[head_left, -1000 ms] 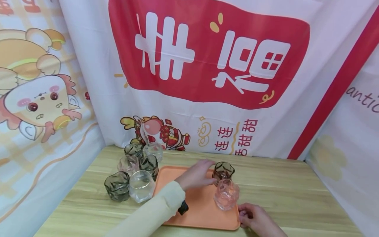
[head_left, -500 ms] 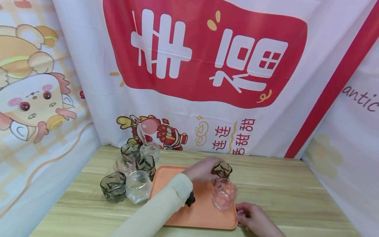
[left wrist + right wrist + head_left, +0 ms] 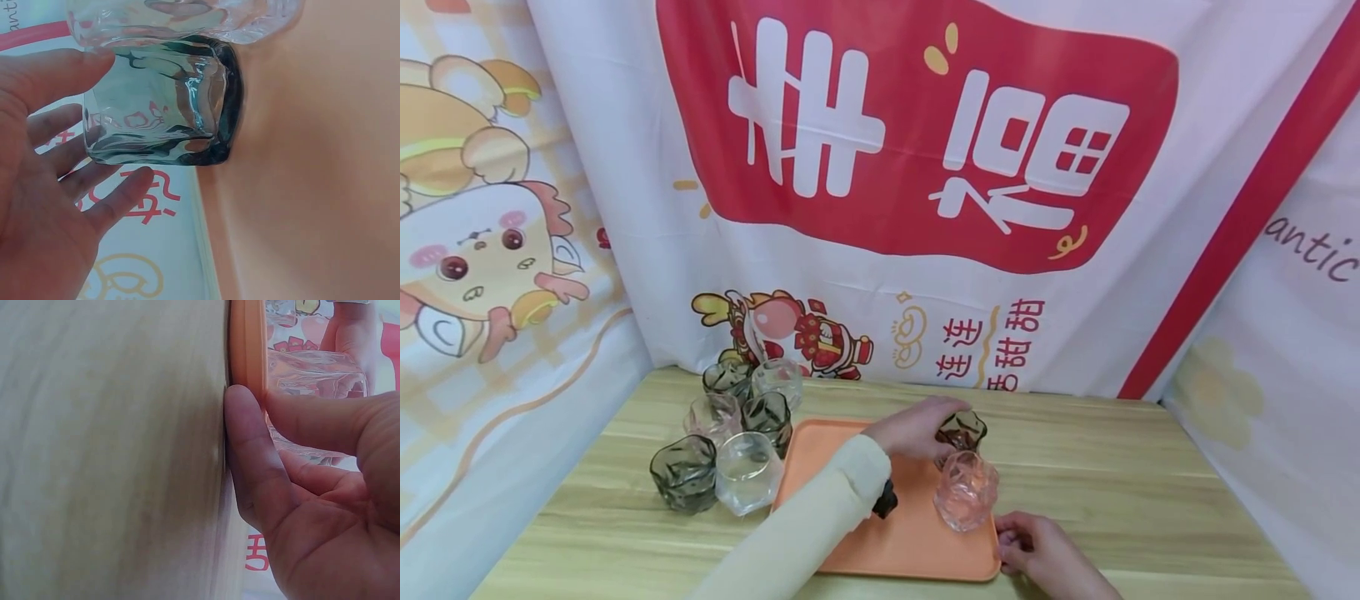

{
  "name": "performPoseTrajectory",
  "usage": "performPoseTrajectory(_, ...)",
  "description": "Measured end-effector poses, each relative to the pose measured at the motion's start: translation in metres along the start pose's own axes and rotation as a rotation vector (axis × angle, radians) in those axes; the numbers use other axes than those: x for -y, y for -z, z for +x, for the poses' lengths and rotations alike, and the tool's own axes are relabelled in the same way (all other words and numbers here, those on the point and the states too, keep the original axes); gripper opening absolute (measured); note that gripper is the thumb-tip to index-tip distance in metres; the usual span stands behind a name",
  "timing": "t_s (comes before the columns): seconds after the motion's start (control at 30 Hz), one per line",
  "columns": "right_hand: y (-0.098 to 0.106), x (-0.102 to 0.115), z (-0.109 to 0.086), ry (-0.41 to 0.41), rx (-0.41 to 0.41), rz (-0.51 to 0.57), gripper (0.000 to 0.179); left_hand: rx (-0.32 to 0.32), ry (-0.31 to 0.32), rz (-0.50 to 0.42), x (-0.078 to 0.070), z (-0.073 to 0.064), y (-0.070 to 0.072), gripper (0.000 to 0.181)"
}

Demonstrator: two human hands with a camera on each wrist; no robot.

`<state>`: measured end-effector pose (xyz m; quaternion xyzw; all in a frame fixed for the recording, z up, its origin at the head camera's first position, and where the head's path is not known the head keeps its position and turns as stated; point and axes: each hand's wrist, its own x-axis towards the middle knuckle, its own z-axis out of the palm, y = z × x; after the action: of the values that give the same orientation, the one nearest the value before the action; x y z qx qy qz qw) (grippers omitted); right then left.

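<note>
In the head view an orange tray (image 3: 917,546) lies on the wooden table. A smoky-grey tumbler (image 3: 964,429) stands near its far right corner, with a pink-tinted glass (image 3: 966,493) close in front. My left hand (image 3: 917,427) reaches across the tray and holds the grey tumbler near its rim, thumb on one side and fingers round the other. In the left wrist view the tumbler (image 3: 162,106) sits between thumb and spread fingers. At the tray's near right corner my right hand (image 3: 1048,550) pinches the tray edge, as the right wrist view shows on the rim (image 3: 248,350).
Left of the tray several glasses cluster: a front grey glass (image 3: 683,473), a clear glass (image 3: 748,473), a pink-tinted glass (image 3: 712,419) and others behind. Printed cloth (image 3: 880,250) hangs behind the table and on both sides.
My left hand has moved right toward the grey tumbler, its fingers now farther round it. My right hand stays at the tray corner. The head view has shifted slightly.
</note>
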<state>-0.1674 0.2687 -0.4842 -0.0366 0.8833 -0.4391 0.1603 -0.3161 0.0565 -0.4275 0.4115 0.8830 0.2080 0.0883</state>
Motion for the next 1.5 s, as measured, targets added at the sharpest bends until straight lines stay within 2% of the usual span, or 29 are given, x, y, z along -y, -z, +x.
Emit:
performPoseTrajectory(0.17, 0.000, 0.000, 0.000, 0.004, 0.004, 0.000, 0.028, -0.006, 0.006, 0.001, 0.001, -0.001, -0.001, 0.068)
performPoseTrajectory(0.37, -0.001, 0.001, 0.000, -0.022, -0.007, 0.011, 0.026, -0.042, 0.024, 0.019, 0.002, -0.004, 0.000, 0.069)
performPoseTrajectory(0.53, -0.001, 0.000, 0.000, 0.008, -0.017, -0.008, 0.026, -0.070, 0.050, 0.060, 0.004, -0.008, 0.005, 0.072)
performPoseTrajectory(0.67, -0.001, -0.001, -0.001, 0.023, -0.013, -0.003, 0.027, -0.052, 0.009, 0.063, 0.005, -0.007, 0.006, 0.077)
performPoseTrajectory(0.77, -0.002, -0.001, -0.001, 0.024, -0.010, -0.001, 0.028, -0.033, -0.014, 0.025, 0.006, -0.006, 0.006, 0.078)
performPoseTrajectory(0.87, -0.002, 0.000, -0.001, 0.010, -0.014, -0.008, 0.027, -0.029, 0.012, -0.007, 0.006, -0.007, 0.005, 0.078)
performPoseTrajectory(1.0, -0.002, 0.001, -0.001, -0.014, -0.021, -0.010, 0.027, -0.060, 0.057, -0.018, 0.008, -0.008, 0.004, 0.080)
performPoseTrajectory(1.13, -0.002, 0.002, 0.000, -0.024, -0.020, -0.015, 0.027, -0.105, 0.076, -0.008, 0.011, -0.015, 0.004, 0.080)
performPoseTrajectory(1.3, -0.001, 0.002, 0.000, -0.036, -0.025, -0.016, 0.026, -0.154, 0.056, 0.028, 0.014, -0.029, 0.007, 0.074)
performPoseTrajectory(1.5, -0.002, 0.000, -0.001, 0.029, -0.013, 0.015, 0.029, -0.197, 0.023, 0.064, 0.012, -0.054, 0.017, 0.071)
